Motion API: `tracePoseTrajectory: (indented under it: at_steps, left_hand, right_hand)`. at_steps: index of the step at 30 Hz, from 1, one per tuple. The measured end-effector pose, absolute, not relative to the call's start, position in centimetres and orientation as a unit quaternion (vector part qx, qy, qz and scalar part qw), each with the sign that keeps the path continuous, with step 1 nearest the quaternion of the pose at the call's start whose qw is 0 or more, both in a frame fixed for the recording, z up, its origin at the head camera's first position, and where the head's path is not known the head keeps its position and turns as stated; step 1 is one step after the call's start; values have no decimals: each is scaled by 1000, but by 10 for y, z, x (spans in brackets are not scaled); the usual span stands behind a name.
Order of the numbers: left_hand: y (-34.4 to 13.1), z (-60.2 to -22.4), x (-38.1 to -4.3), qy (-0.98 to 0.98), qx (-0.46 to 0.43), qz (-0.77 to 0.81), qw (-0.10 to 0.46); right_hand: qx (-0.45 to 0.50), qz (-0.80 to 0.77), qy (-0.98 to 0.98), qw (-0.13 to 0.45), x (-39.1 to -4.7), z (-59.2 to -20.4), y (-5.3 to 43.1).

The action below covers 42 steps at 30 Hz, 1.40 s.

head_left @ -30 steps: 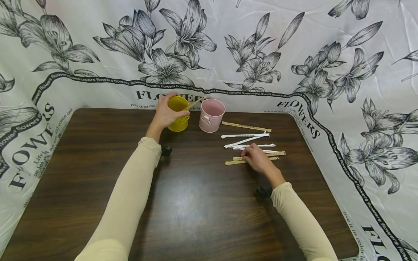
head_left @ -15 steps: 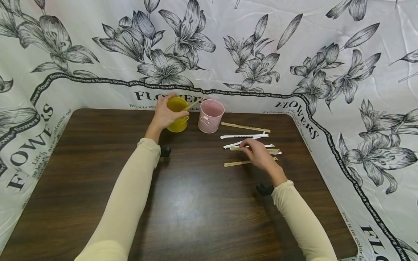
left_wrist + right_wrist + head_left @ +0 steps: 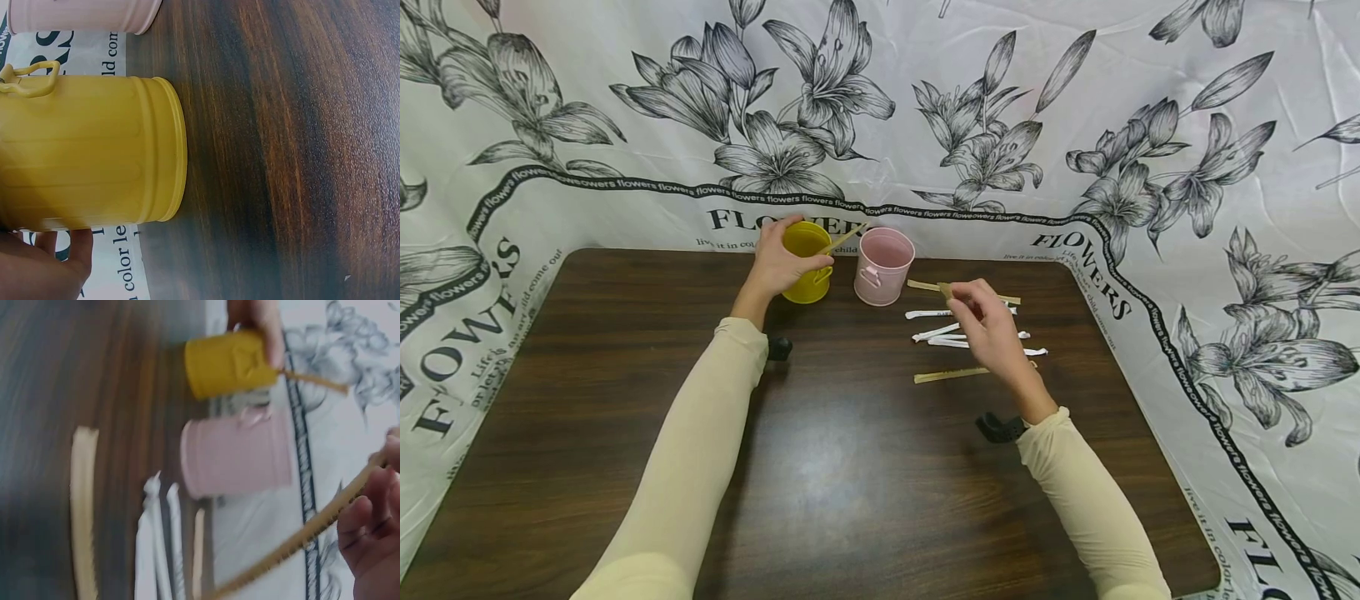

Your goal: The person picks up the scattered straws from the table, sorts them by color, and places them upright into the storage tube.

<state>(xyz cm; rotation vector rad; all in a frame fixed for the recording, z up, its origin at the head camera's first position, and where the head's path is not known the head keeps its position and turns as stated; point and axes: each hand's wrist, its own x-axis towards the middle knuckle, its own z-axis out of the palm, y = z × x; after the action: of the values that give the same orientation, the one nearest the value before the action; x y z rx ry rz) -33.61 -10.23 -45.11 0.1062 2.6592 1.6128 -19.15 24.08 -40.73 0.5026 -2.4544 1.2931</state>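
Note:
At the table's back, my left hand holds a small yellow bucket by its rim, thumb on the near side. In the left wrist view the bucket stands upright on the table. A brown paper-wrapped stick leans out of it to the right. My right hand pinches another brown paper-wrapped stick by one end, raised above the table; the head view shows only its tip. Right beside the yellow bucket stands a pink bucket with a small handle. The yellow bucket's bottom inside is hidden.
Several white paper-wrapped straws lie below the right hand. One brown stick lies nearer the front, and another lies behind. A flower-printed cloth rises behind the brown wooden table.
My right hand has picked a brown stick out of the pile and lifted it up and toward the back. The left hand stays on the yellow bucket.

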Motion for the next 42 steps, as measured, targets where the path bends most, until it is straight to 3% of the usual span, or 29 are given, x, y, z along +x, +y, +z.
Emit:
tracePoseTrajectory:
  at_steps: [5, 13, 18, 24, 30, 42]
  left_hand:
    - [-104, -451, -335, 853, 36, 520, 15]
    - [-103, -453, -337, 855, 41, 517, 7]
    - [-105, -452, -336, 855, 41, 517, 3]
    - [-105, -451, -335, 854, 45, 518, -1]
    - [-103, -451, -333, 852, 43, 522, 4]
    - [-104, -449, -333, 850, 45, 525, 6]
  right_hand:
    - [146, 564, -796, 164, -194, -387, 219]
    - [184, 679, -666, 248, -204, -355, 181]
    - [188, 692, -644, 265, -220, -340, 156]
    - [170, 697, -652, 244, -251, -337, 129]
    - [107, 699, -682, 186, -278, -351, 107]
    - [81, 637, -753, 147, -298, -368, 91]
